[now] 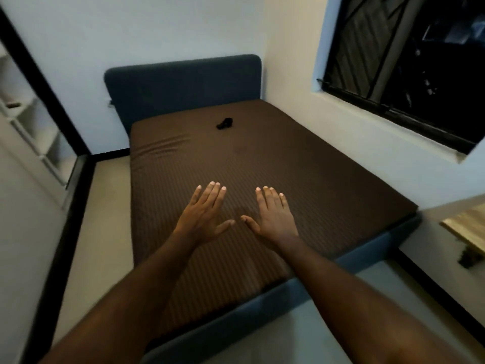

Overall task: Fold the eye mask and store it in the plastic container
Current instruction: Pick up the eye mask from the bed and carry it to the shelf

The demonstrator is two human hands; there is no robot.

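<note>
Eye mask (224, 123): small black bunched lump, shape too small to read, lying on the brown striped bed (288, 166) near the dark blue headboard (183, 82). Sheet creases (162, 145) sit left of it and nearer the camera. Left hand (203, 214) and right hand (273, 214) are over the near half of the bed, well apart from the mask, fingers straight, holding nothing. Barred window (409, 61) on the right wall.

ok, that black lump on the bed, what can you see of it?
The lump is small, black and soft-looking, probably the eye mask, bunched up rather than flat. It is too small here to show a strap or seams. It lies on the brown striped sheet at the bed's far end, just before the blue headboard, right of centre. Only the sheet touches it.
</note>
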